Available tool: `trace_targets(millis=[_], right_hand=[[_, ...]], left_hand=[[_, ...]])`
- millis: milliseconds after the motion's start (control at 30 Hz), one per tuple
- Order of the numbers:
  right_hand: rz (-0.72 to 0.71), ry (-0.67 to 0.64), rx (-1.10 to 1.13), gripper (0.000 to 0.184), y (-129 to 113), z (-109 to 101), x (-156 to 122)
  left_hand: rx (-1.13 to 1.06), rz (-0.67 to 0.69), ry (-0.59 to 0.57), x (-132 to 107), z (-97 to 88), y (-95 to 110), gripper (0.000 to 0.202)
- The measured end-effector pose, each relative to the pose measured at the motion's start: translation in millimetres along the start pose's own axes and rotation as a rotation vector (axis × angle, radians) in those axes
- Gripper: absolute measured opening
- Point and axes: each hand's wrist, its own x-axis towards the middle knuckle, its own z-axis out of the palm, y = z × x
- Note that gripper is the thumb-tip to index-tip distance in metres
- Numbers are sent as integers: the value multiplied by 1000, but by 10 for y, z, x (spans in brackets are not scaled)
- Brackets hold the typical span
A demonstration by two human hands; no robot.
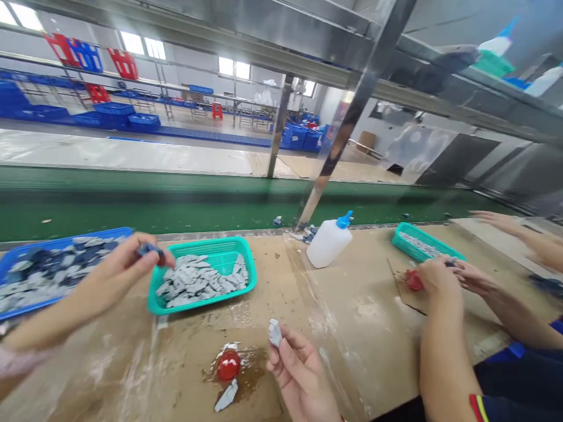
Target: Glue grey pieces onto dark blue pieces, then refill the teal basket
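My left hand [115, 275] pinches a small dark blue-grey piece [149, 250] between the blue tray [17, 253] and the teal basket [200, 247], just above the basket's left rim. My right hand [299, 370] holds a small grey piece [275, 332] upright near the table's front edge. A red cap [229, 364] sits in a wet glue patch just left of my right hand, with another grey piece [227, 396] lying below it. Both trays hold several grey pieces.
A white squeeze bottle with a blue cap [329, 241] lies tilted behind the table's middle. On the right, a co-worker's hands [440, 280] work beside a second teal basket [420, 245]. A green conveyor belt [176, 205] runs behind the cardboard-covered table [360, 328].
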Motion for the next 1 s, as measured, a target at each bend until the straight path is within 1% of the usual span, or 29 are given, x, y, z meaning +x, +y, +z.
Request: trace_targets(millis=[33, 67, 100, 133, 200, 233, 300, 367, 400, 467, 567, 700, 767, 833, 900, 1000], right_hand=[[-7, -25, 13, 23, -15, 73, -29], [-12, -51, 8, 21, -33, 154, -58], [-16, -78, -14, 20, -53, 238, -86], [-27, -103, -46, 18, -72, 322, -114], [-75, -165, -140, 16, -102, 475, -170], [-108, -201, -201, 15, -114, 537, -196], [-192, -273, -320, 17, -137, 630, -239], [-280, -340, -405, 20, -164, 687, -269], [-315, -363, -431, 22, -179, 708, -279], [-366, -397, -462, 25, -203, 740, -297], [-405, -420, -467, 29, -212, 776, -322], [-458, -433, -471, 33, -197, 793, -352], [-495, -446, -514, 29, -193, 785, -372], [-530, -477, -599, 24, -190, 769, -399], [-572, -498, -720, 22, -186, 750, -428], [-664, -505, -900, 24, -168, 725, -449]], left_hand=[[-185, -40, -69, -334, 58, 35, 39], [-356, -87, -118, -646, 152, 70, 36], [-478, -134, -129, -924, 274, 107, 33], [-551, -183, -112, -1160, 409, 145, 32], [-583, -276, -21, -1502, 665, 220, 33], [-571, -318, 31, -1616, 766, 255, 33], [-556, -383, 121, -1763, 895, 321, 31], [-579, -427, 157, -1841, 941, 385, 33], [-599, -438, 148, -1863, 946, 417, 36], [-641, -433, 85, -1878, 939, 474, 41], [-655, -382, 32, -1856, 930, 532, 41], [-597, -291, 25, -1811, 947, 569, 33], [-540, -261, 27, -1798, 969, 595, 27], [-466, -256, 48, -1788, 996, 634, 22], [-429, -282, 69, -1773, 1029, 675, 21], [-465, -346, 74, -1749, 1091, 691, 26]])
